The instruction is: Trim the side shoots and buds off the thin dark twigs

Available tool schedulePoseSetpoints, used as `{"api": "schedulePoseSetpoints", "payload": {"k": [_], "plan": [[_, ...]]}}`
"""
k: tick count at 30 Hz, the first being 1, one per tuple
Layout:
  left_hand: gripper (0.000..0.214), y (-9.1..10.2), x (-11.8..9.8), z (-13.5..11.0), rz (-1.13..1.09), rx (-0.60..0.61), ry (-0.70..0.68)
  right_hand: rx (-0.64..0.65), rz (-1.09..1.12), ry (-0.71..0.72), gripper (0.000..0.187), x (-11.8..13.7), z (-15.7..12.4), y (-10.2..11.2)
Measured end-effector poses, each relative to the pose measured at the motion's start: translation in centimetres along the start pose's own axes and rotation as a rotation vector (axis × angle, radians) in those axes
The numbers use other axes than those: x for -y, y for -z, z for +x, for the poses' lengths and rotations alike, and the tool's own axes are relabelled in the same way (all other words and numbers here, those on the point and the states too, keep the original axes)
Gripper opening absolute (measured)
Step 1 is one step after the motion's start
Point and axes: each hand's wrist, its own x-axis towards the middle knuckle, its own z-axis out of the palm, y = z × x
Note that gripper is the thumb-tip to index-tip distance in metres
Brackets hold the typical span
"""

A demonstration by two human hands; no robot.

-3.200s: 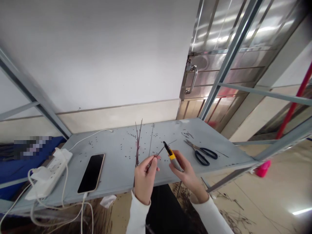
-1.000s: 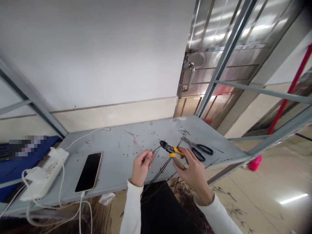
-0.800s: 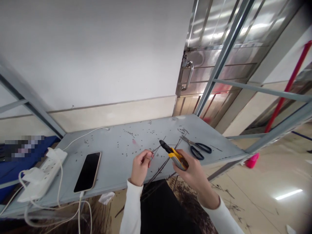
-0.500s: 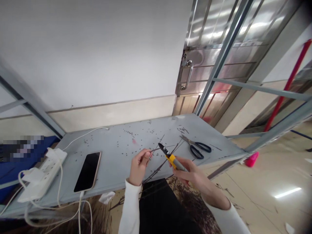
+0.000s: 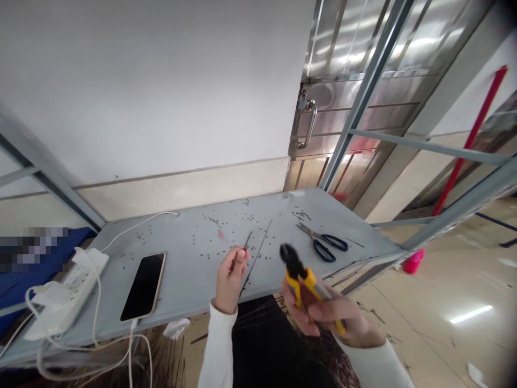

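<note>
Pliers (image 5: 301,283): yellow handles, black jaws, held in the right hand (image 5: 335,315), fingers wrapped closely around them.
Left hand (image 5: 230,283): fingers pinch a thin twig (image 5: 247,241).
Surface (image 5: 189,231): scissors (image 5: 325,245), phone (image 5: 142,285), twig bits (image 5: 212,221).

Insp. result: no legible text, label, brand, no. or sign in view. Yellow-handled pliers (image 5: 307,285): handle blurred, no marking readable. Black-handled scissors (image 5: 325,245): too small to tell. Power strip (image 5: 67,293): no marks readable. Phone (image 5: 142,286): screen dark, no characters shown. Pixelated patch (image 5: 34,248) on blue item, far L: obscured, unreadable.
</note>
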Motion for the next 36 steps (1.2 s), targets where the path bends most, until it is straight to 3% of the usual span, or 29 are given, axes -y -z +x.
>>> {"api": "schedulePoseSetpoints", "payload": {"k": [4, 7, 9, 11, 14, 17, 22, 26, 32, 36], "plan": [[0.039, 0.8, -0.3, -0.1, 0.009, -0.039, -0.017, -0.224, 0.020, 0.262, 0.023, 0.7, -0.6, 0.0], [0.039, 0.9, -0.2, -0.1, 0.013, -0.011, 0.008, -0.547, -0.036, 0.547, 0.022, 1.3, -0.4, -0.4], [0.039, 0.8, -0.2, -0.2, 0.014, -0.006, 0.015, -0.788, -0.062, 0.673, 0.020, 1.7, -0.2, -0.6], [0.039, 0.6, -0.3, -0.2, 0.017, -0.018, 0.015, -0.949, -0.023, 0.784, 0.016, 1.8, 0.0, -0.4], [0.041, 0.5, -0.4, -0.1, 0.025, -0.040, 0.009, -1.007, 0.187, 0.975, 0.011, 1.7, 0.1, 0.1], [0.042, 0.5, -0.3, 0.0, 0.018, -0.057, 0.022, -1.010, 0.334, 1.021, 0.016, 1.3, 0.3, 0.3], [0.043, 0.2, 0.0, -0.1, 0.002, -0.076, 0.053, -1.109, 0.176, 0.827, 0.020, 0.3, 1.8, 1.4], [0.041, 0.0, 0.2, -0.3, 0.037, -0.142, 0.059, -1.229, -0.289, 0.431, 0.029, -1.4, 3.9, 4.3], [0.042, 0.4, 0.8, -0.2, 0.051, -0.201, 0.075, -1.115, -1.341, -0.139, 0.044, -3.5, 7.6, 6.9], [0.042, 0.6, 0.9, 0.0, 0.061, -0.219, 0.085, -0.989, -1.581, -0.346, 0.047, -4.7, 9.4, 7.4]]}}
